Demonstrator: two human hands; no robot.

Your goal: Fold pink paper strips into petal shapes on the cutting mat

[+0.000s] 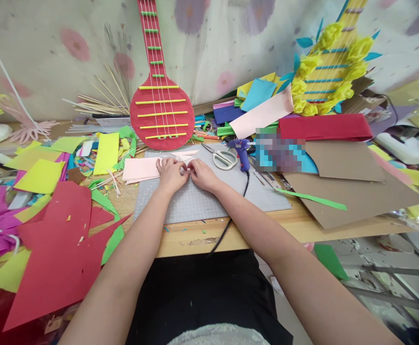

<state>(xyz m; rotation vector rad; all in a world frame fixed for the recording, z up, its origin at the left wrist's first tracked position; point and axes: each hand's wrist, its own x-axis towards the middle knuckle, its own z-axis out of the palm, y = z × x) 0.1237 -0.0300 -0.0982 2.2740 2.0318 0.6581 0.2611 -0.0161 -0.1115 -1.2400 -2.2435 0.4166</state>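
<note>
My left hand [172, 175] and my right hand [202, 175] meet over the grey cutting mat [191, 206]. Their fingers are pinched together, thumbs almost touching, on a small piece of pale pink paper [185, 157] mostly hidden by the fingers. Beside my left hand lies a folded stack of pale pink paper [139, 170]. Scissors with pale handles [225, 160] rest on the mat beyond my right hand. A purple glue gun [243, 154] sits further right, its black cord [233, 213] running down over the table's front edge.
A red paper banjo-like instrument [162, 115] leans at the back, a yellow flowered one [324, 76] at back right. Red paper [63, 235] and colourful scraps crowd the left. Brown cardboard [353, 196] and a green strip [313, 197] lie on the right.
</note>
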